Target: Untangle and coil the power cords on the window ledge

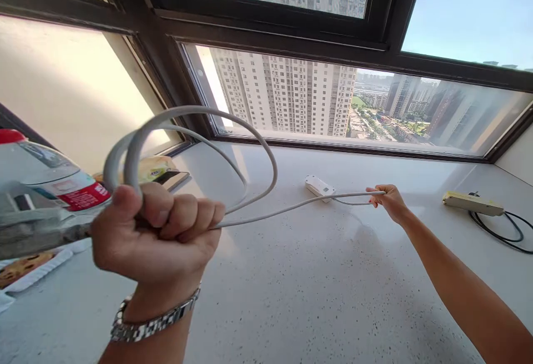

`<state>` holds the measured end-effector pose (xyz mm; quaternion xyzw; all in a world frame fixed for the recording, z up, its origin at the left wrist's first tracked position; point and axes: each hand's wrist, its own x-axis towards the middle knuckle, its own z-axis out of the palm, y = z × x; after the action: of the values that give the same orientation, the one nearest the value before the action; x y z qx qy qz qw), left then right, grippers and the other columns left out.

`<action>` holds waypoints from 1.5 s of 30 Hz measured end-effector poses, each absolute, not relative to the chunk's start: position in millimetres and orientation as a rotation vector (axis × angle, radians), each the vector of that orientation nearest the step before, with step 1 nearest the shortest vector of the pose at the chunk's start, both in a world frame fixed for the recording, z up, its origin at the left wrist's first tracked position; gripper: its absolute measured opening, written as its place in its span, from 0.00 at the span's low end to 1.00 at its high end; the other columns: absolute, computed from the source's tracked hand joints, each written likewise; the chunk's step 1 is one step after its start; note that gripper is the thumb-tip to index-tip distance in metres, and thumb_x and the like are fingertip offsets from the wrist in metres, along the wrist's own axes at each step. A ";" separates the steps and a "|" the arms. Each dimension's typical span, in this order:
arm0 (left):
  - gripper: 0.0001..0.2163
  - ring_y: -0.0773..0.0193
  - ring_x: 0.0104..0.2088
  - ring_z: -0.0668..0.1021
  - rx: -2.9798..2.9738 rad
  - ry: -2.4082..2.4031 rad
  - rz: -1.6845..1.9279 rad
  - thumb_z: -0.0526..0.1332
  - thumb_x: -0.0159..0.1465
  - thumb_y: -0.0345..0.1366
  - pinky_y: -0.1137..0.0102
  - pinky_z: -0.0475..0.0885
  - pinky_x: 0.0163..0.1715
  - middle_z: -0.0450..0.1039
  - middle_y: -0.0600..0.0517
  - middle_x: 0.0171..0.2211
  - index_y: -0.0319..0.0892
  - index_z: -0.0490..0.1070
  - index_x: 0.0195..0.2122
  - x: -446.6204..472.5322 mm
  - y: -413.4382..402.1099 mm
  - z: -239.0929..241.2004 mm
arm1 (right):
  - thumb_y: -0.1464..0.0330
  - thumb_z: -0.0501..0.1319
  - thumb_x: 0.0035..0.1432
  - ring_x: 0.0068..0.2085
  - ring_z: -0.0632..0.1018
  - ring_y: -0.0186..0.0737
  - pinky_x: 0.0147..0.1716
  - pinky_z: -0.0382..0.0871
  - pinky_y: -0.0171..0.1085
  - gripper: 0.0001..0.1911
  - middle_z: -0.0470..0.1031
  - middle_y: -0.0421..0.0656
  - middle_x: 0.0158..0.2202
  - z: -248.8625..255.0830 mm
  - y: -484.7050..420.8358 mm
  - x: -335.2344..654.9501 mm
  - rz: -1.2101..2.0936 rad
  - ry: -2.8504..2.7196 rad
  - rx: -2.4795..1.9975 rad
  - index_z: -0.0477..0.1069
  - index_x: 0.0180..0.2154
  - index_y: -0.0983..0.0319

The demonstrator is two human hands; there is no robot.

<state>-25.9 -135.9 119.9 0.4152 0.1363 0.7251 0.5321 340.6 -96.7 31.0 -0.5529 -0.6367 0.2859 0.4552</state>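
Observation:
My left hand (156,233), a metal watch on its wrist, is raised close to the camera in a fist around coiled loops of a pale grey cable (266,156). The cable runs from that fist across the white countertop (291,286) to my right hand (389,200), which pinches it farther out with the arm stretched forward. Just beyond the right hand the cable bends back to a small white power strip (320,187) lying on the counter near the window.
A clear plastic bottle with a red cap and red label (45,178) stands at the left, with packaged food beside it. A yellowish power strip (472,203) with a black cord (499,231) lies at the right. A dark-framed window (333,142) borders the counter's far edge.

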 end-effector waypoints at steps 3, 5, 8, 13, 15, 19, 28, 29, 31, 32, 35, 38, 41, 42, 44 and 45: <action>0.21 0.75 0.11 0.47 1.145 0.405 1.791 0.60 0.59 0.36 0.74 0.46 0.12 0.40 0.59 0.10 0.41 0.54 0.12 5.8 -124.2 93.1 | 0.54 0.64 0.48 0.17 0.53 0.26 0.18 0.54 0.33 0.24 0.49 0.31 0.15 53.1 -123.9 336.4 1.199 -1.456 -1.210 0.52 0.18 0.59; 0.20 0.75 0.11 0.52 1.112 0.471 1.777 0.61 0.57 0.31 0.75 0.48 0.13 0.45 0.59 0.10 0.40 0.54 0.11 21.8 -115.4 71.9 | 0.52 0.61 0.50 0.17 0.48 0.26 0.15 0.46 0.31 0.22 0.47 0.31 0.17 66.2 -134.7 327.7 1.396 -1.405 -1.090 0.53 0.20 0.58; 0.21 0.75 0.11 0.55 0.988 0.550 1.673 0.63 0.55 0.29 0.76 0.50 0.14 0.48 0.58 0.10 0.40 0.53 0.11 38.7 -106.8 45.6 | 0.52 0.54 0.55 0.16 0.46 0.26 0.12 0.40 0.30 0.18 0.46 0.31 0.19 76.0 -139.1 303.2 1.428 -1.253 -0.974 0.57 0.24 0.59; 0.22 0.77 0.11 0.51 0.866 0.554 1.494 0.65 0.55 0.40 0.77 0.50 0.13 0.44 0.61 0.10 0.41 0.54 0.13 59.2 -108.3 26.7 | 0.45 0.51 0.57 0.14 0.52 0.27 0.12 0.45 0.30 0.23 0.51 0.31 0.18 60.7 -134.0 231.1 1.188 -1.078 -0.857 0.60 0.30 0.58; 0.22 0.77 0.11 0.50 0.844 0.576 1.459 0.66 0.54 0.44 0.77 0.49 0.12 0.44 0.62 0.09 0.41 0.55 0.14 64.8 -112.4 23.1 | 0.42 0.48 0.57 0.15 0.53 0.27 0.14 0.47 0.31 0.27 0.51 0.31 0.16 49.3 -133.4 201.0 1.067 -1.225 -0.911 0.59 0.26 0.59; 0.23 0.75 0.13 0.55 0.754 0.642 1.380 0.68 0.50 0.49 0.77 0.52 0.13 0.49 0.61 0.12 0.41 0.56 0.16 67.9 -119.7 17.1 | 0.41 0.40 0.60 0.19 0.59 0.30 0.20 0.49 0.33 0.32 0.57 0.37 0.17 34.9 -136.6 161.3 0.567 -1.680 -1.176 0.55 0.22 0.60; 0.13 0.73 0.19 0.60 0.762 0.682 1.274 0.65 0.51 0.39 0.77 0.59 0.16 0.55 0.59 0.18 0.40 0.61 0.21 50.2 -115.3 29.3 | 0.41 0.40 0.60 0.26 0.70 0.36 0.24 0.52 0.34 0.35 0.71 0.46 0.27 40.1 -146.6 163.8 -0.051 -2.026 -1.342 0.68 0.32 0.63; 0.11 0.73 0.19 0.61 0.769 0.665 1.255 0.64 0.52 0.38 0.77 0.59 0.17 0.56 0.58 0.19 0.39 0.62 0.22 47.5 -114.1 32.4 | 0.43 0.39 0.62 0.27 0.70 0.37 0.25 0.54 0.34 0.34 0.71 0.46 0.27 38.8 -142.8 173.9 -0.047 -2.007 -1.288 0.69 0.32 0.63; 0.10 0.72 0.21 0.62 0.745 0.584 1.217 0.61 0.54 0.36 0.77 0.61 0.18 0.59 0.57 0.21 0.39 0.61 0.21 41.8 -111.9 38.4 | 0.49 0.35 0.66 0.31 0.73 0.38 0.30 0.60 0.35 0.34 0.74 0.46 0.30 32.3 -129.4 200.8 -0.004 -1.946 -1.234 0.71 0.32 0.62; 0.10 0.72 0.21 0.63 0.721 0.534 1.199 0.61 0.55 0.34 0.76 0.63 0.19 0.59 0.57 0.21 0.39 0.60 0.21 38.8 -111.0 40.9 | 0.52 0.33 0.67 0.36 0.74 0.40 0.35 0.63 0.37 0.34 0.75 0.48 0.33 26.6 -120.7 216.1 0.014 -1.910 -1.248 0.72 0.34 0.62; 0.10 0.71 0.19 0.63 0.647 0.432 1.144 0.58 0.57 0.31 0.74 0.67 0.21 0.52 0.59 0.16 0.40 0.57 0.20 30.0 -108.8 44.8 | 0.50 0.36 0.66 0.57 0.67 0.48 0.54 0.57 0.47 0.32 0.71 0.49 0.53 2.7 -93.8 257.5 0.031 -1.920 -1.433 0.70 0.50 0.59; 0.09 0.74 0.13 0.52 0.610 0.376 1.076 0.56 0.59 0.31 0.78 0.59 0.14 0.42 0.63 0.13 0.41 0.57 0.22 22.0 -106.8 42.9 | 0.44 0.45 0.61 0.65 0.55 0.53 0.61 0.43 0.56 0.35 0.61 0.47 0.62 -19.2 -79.5 278.7 0.130 -2.144 -1.611 0.61 0.60 0.57; 0.12 0.75 0.11 0.44 0.622 0.349 1.100 0.56 0.60 0.32 0.79 0.50 0.10 0.37 0.64 0.13 0.42 0.54 0.21 15.0 -104.3 39.2 | 0.42 0.55 0.53 0.64 0.56 0.54 0.61 0.42 0.56 0.40 0.63 0.47 0.61 -25.5 -82.9 284.3 0.142 -2.298 -1.629 0.60 0.61 0.56; 0.13 0.75 0.11 0.44 0.635 0.350 1.131 0.56 0.60 0.32 0.79 0.50 0.10 0.36 0.64 0.12 0.42 0.53 0.20 12.9 -103.2 38.3 | 0.43 0.58 0.51 0.63 0.58 0.54 0.61 0.45 0.55 0.40 0.65 0.48 0.60 -24.4 -86.7 286.0 0.119 -2.310 -1.627 0.61 0.60 0.56; 0.16 0.75 0.11 0.44 0.649 0.370 1.207 0.57 0.59 0.33 0.78 0.50 0.11 0.35 0.64 0.12 0.42 0.50 0.19 9.3 -100.5 37.0 | 0.46 0.62 0.48 0.59 0.63 0.54 0.57 0.53 0.53 0.40 0.67 0.50 0.57 -20.7 -95.9 292.5 0.067 -2.286 -1.653 0.62 0.59 0.57; 0.17 0.75 0.11 0.45 0.644 0.387 1.248 0.58 0.59 0.33 0.78 0.50 0.11 0.36 0.63 0.12 0.42 0.49 0.19 7.9 -98.9 36.4 | 0.48 0.63 0.48 0.57 0.64 0.54 0.54 0.56 0.52 0.39 0.68 0.50 0.55 -19.3 -100.5 297.4 0.050 -2.260 -1.675 0.63 0.59 0.57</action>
<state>7.9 -98.9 36.4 0.2942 0.1769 0.5701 0.7464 297.4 -100.5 -19.3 -0.5873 -0.7925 0.0174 0.1635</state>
